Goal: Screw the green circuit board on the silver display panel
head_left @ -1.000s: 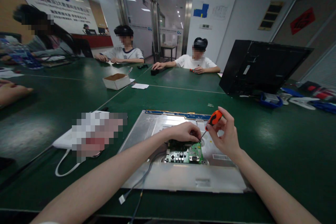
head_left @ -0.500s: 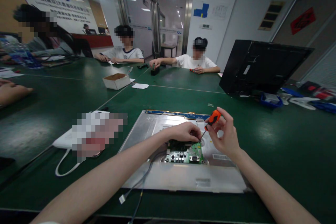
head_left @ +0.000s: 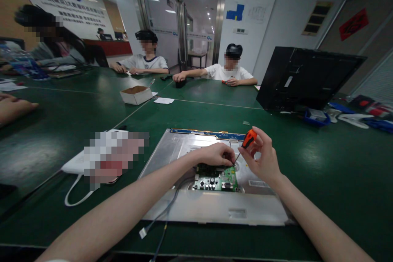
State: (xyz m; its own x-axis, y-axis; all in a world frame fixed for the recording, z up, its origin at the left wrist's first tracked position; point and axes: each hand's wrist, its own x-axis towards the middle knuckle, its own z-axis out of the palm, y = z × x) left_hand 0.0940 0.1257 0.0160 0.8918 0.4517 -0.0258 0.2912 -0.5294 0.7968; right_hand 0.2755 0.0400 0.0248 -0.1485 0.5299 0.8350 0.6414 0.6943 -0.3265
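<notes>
My right hand (head_left: 264,156) grips a small orange and black screwdriver (head_left: 249,138) by its handle. The shaft slants down to the left, its tip at the upper right corner of a green circuit board (head_left: 230,177). My left hand (head_left: 217,154) rests over the board's upper edge, fingers curled and thumb and fingertips close together beside the screwdriver tip. Whatever those fingers pinch is hidden. The board sits on the back of a silver metal display panel (head_left: 260,208), which lies flat on the green table (head_left: 331,180). A blue circuit strip (head_left: 199,133) runs along the panel's far edge.
Loose cables (head_left: 167,208) hang over the panel's near left edge. To the left lies a white device (head_left: 75,163) with a strap, partly blurred out. Farther off are an open white box (head_left: 136,96), a black monitor (head_left: 307,77), a blue tray (head_left: 317,118) and several seated people.
The screwdriver handle has turned a little, and my right fingers have shifted on it. My left hand stays in place. Across the table, a person's hand has moved slightly left with a black object.
</notes>
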